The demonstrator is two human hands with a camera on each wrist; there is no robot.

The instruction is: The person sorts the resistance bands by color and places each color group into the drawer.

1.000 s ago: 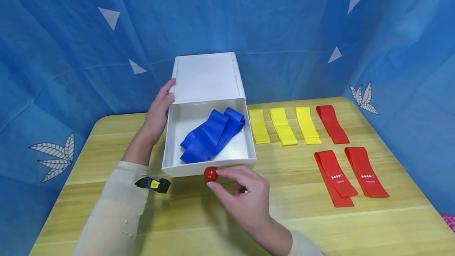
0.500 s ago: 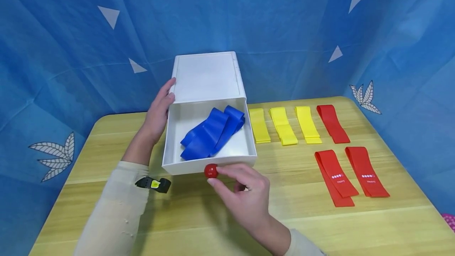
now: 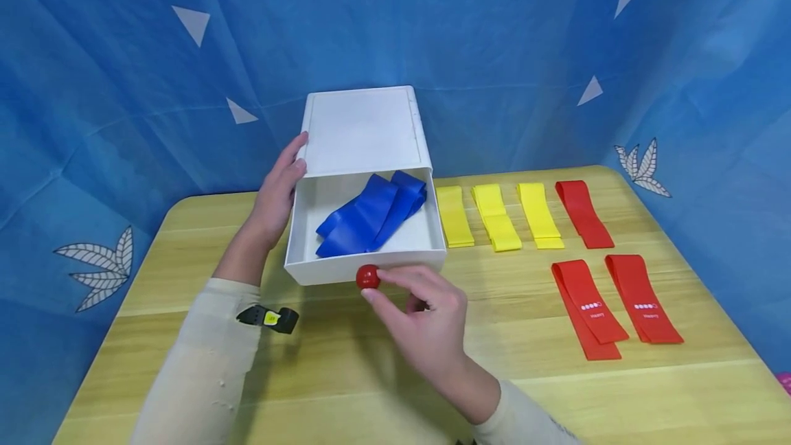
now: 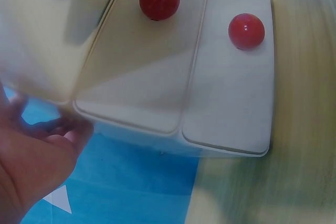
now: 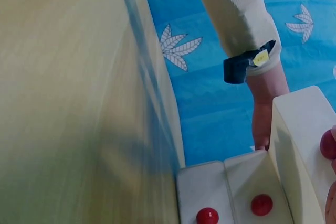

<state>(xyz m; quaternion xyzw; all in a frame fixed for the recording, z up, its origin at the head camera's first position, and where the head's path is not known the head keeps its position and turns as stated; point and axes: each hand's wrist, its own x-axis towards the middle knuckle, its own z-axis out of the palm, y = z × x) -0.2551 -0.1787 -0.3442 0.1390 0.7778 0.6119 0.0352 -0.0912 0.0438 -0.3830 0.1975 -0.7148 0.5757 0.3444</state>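
Observation:
A white drawer cabinet [image 3: 364,132] stands at the back of the table, its top drawer [image 3: 327,270] pulled part way out. Inside the drawer lie blue resistance bands [image 3: 361,222], loosely folded. My right hand [image 3: 432,321] pinches the red round drawer knob [image 3: 367,277] between thumb and index finger. My left hand [image 3: 272,201] rests along the cabinet's left side, fingers extended upward. In the left wrist view, the left hand [image 4: 42,161] touches the cabinet's side, and two lower drawers show red knobs [image 4: 246,31]. The right wrist view shows the pinched knob [image 5: 328,144] at its edge.
To the cabinet's right, several folded bands lie flat on the wooden table [image 3: 346,376]: yellow bands [image 3: 494,218] in the back row, a red band [image 3: 583,215] beside them, and two red bands [image 3: 590,307] in front. A blue curtain [image 3: 494,33] hangs behind.
The top drawer has slid a little into the cabinet, with my right hand moving forward on its knob. The left hand stays at the cabinet's side. The view has shifted slightly.

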